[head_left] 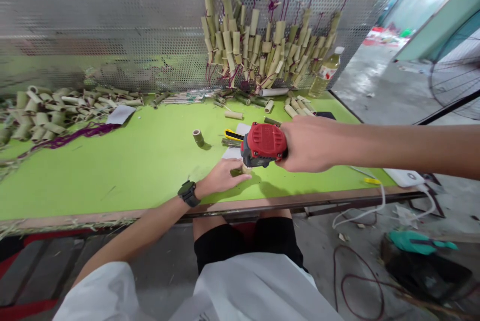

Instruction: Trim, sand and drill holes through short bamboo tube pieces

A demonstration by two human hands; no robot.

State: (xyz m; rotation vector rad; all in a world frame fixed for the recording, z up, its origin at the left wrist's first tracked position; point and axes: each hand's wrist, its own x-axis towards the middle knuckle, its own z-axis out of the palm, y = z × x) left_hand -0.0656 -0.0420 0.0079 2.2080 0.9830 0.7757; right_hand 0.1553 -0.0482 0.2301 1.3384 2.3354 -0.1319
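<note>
My right hand (304, 144) is wrapped round a red and black power drill (266, 142), held above the front part of the table. Its bit is hidden beneath the body. Under the drill, my left hand (222, 177) pinches a short bamboo piece (246, 169) against the green tabletop, thumb and fingers on either side. The drill covers part of this piece, so I cannot tell whether the bit touches it. Just beyond lie a yellow utility knife (233, 135) and white paper. A short bamboo tube (198, 138) stands upright to the left.
Cut bamboo pieces (45, 111) are heaped at the left beside purple cord (82, 132). Strung bamboo bundles (258, 46) hang on the perforated metal screen at the back. A bottle of yellowish liquid (325, 73) stands back right; a white power strip (405, 177) sits at the right edge.
</note>
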